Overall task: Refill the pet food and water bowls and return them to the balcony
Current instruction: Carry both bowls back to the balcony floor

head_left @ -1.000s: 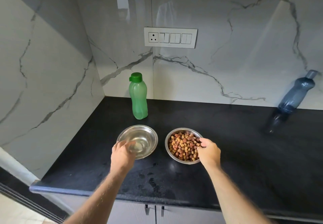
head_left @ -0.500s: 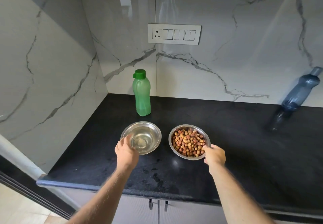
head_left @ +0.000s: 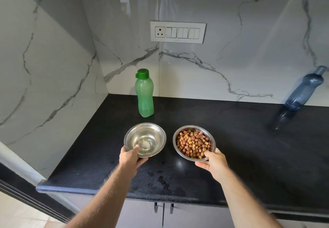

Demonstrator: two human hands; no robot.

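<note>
In front of me runs a black speckled countertop [head_left: 231,138], with damp patches [head_left: 160,178] near its front edge. A green bottle [head_left: 144,94] with a darker green cap stands upright near the corner. A blue bottle [head_left: 300,94] leans against the marble-patterned backsplash [head_left: 231,58] at far right. A white switch plate [head_left: 178,32] sits on that wall, and grey cabinet doors [head_left: 160,215] with two handles hang below.
</note>
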